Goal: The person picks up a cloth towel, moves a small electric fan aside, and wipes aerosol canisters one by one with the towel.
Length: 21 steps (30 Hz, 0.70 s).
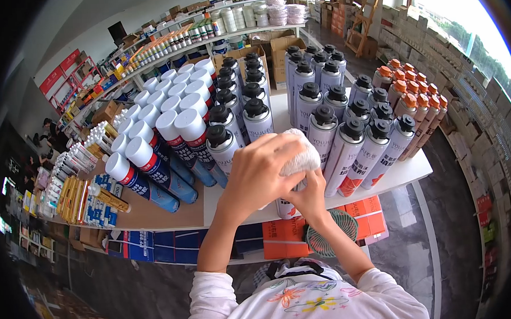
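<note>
A crumpled white cloth (302, 155) is bunched over the top of an aerosol can (286, 209) at the table's front edge. My left hand (262, 169) is closed on the cloth, its fingers bent over it from above. Just below, my right hand (308, 196) wraps round the upper part of the same can; some of its fingers are hidden. Only the lower body of this can shows. Close by on the right stand white cans with black caps (347, 149); more black-capped cans (257, 116) stand beyond my left hand.
Blue cans with white caps (152, 165) fill the table's left side, beside cartridges and tubes (75, 198). Orange-capped cans (414, 93) stand at the right end of the white table (403, 172). Orange boxes (285, 239) and a green basket (333, 233) sit below the edge.
</note>
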{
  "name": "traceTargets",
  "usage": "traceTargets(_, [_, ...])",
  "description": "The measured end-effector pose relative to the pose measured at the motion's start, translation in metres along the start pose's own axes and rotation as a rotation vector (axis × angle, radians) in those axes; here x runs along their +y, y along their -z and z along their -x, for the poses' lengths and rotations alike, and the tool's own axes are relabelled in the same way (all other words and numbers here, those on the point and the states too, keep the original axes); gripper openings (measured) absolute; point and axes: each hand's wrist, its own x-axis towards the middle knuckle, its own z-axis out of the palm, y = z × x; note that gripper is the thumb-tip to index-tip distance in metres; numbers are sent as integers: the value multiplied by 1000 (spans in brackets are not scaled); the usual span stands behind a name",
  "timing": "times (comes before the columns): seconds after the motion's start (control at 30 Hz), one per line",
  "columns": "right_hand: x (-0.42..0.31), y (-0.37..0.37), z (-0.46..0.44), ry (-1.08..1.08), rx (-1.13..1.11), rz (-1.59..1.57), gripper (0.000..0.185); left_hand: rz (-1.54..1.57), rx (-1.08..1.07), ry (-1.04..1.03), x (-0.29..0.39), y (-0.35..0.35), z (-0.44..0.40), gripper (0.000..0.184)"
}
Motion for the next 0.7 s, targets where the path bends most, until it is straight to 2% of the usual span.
traceTargets(0.03, [-5,2,-2,-25,-8,24,68,55,-38,97,-1,2,-7,30])
traceTargets(0.07, [-7,3,-1,-51,-18,46,70,56,-35,107,-5,0,-9,30])
traceTargets(0.13, [-4,0,2,-87,-24,73,74,288,-48,326,-18,-4,-7,27])
traceTargets(0.17, [-5,-1,1,-82,-4,71,75,423,14,368,-20,-6,-1,23])
traceTargets(0.2, [-5,-2,1,-77,17,70,76,418,12,367,-23,-9,6,23])
traceTargets(0.27, [-6,-2,1,-74,28,54,76,590,232,412,-31,-21,23,22])
traceTargets(0.33, [-4,-3,2,-51,36,40,76,648,316,385,-33,-28,43,26])
traceTargets(0.4, [-2,-3,4,-46,46,35,76,627,386,181,-38,-34,53,31])
traceTargets(0.47, [-2,-4,6,-39,61,26,76,585,342,157,-40,-28,56,35])
traceTargets(0.53, [-4,-4,8,-51,59,42,77,314,244,-101,-35,-13,43,40])
traceTargets(0.6, [-1,-3,8,-42,40,45,78,245,177,-131,-28,-4,33,44])
traceTargets(0.67, [5,-5,7,-60,13,46,78,16,5,-204,-14,4,20,40])
traceTargets(0.7, [8,-6,7,-22,17,59,79,1,-5,-175,-8,6,11,40])
